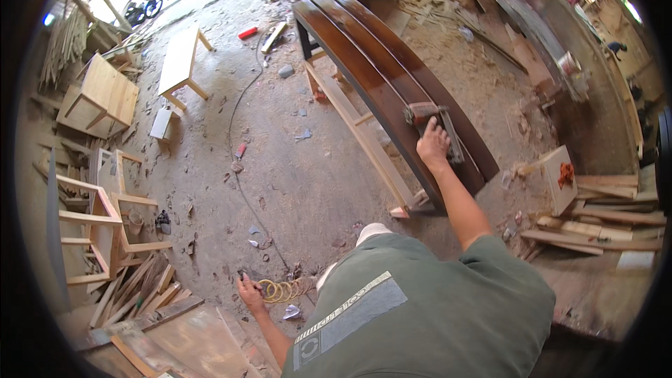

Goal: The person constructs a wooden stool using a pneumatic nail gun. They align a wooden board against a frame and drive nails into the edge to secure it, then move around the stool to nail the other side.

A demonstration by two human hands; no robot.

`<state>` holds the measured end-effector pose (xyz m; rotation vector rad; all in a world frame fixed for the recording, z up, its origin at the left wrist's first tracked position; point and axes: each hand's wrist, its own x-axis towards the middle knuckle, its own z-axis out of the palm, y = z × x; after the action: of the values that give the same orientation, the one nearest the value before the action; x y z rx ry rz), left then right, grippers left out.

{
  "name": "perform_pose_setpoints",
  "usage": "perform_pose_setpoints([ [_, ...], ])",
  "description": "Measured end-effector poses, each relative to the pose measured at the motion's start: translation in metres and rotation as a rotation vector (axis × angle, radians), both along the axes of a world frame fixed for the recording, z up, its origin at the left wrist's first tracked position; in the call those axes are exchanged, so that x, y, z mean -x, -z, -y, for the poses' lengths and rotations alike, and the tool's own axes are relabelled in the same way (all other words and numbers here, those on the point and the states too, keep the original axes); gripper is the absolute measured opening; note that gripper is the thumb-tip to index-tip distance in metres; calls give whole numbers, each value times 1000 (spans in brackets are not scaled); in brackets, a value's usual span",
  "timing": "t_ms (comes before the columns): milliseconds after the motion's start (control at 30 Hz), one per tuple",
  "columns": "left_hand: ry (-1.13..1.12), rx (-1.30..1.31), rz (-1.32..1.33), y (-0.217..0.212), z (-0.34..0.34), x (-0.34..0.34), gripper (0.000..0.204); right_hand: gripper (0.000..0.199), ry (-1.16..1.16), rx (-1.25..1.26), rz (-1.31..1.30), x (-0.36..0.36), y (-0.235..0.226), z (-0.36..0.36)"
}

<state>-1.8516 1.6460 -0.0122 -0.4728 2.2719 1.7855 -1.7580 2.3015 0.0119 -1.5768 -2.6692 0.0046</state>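
- Right hand (434, 141) on a red-and-dark handheld tool (423, 110); fingers clamped on it, wrist above the board.
- Tool sits on the near half of a long, dark brown, glossy desk (350, 45), toward its right side; two pale lines run lengthwise between three boards.
- Desk runs from top centre down toward the person's right; light glares off its far end.
- Pale wooden frame (374, 145) beneath and along the desk's left side.
- Left hand (250, 294) low, well apart from the desk; fingers closed on a small dark piece (242, 275), details too small to make out.
- Yellow coil (278, 291) just beside the left hand, over the floor (196, 182).
- Dark cord (232, 126) winds across the floor, left of the desk.
- Small pale table (180, 63) upper left; pale wooden cabinet (105, 94) farther left.
- Pale, open wooden frames (89, 218) at left edge, scrap sticks near them.
- Right side: stacked timber (602, 227); beside it a pale board (558, 192) bearing an orange-red cloth (565, 173).
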Motion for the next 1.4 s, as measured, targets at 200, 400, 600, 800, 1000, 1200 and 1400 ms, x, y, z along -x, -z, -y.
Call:
perform_pose_setpoints([
  [200, 26, -33, -72, -31, -20, 76, 19, 89, -111, -2, -283, 22, 1, -14],
  [400, 95, -79, -96, -66, -24, 167, 33, 81, -144, 131, -387, 47, -41, 15],
  [600, 199, -223, -87, -97, -47, 320, 32, 73, -80, 297, -707, 221, -161, 76],
  [800, 454, -394, -92, -131, -112, 480, 28, 40, -396, 591, -1201, 403, -202, 108],
  [1000, 602, -560, -115, -129, -170, 572, 26, 33, -291, 1285, -1264, 593, -184, 151],
  [1200, 497, -572, -192, -126, -230, 644, 24, 27, -264, 1744, -1351, 768, -196, 187],
  [1400, 412, -572, -259, -126, -305, 751, 22, 31, -565, 1943, -1275, 913, -207, 164],
])
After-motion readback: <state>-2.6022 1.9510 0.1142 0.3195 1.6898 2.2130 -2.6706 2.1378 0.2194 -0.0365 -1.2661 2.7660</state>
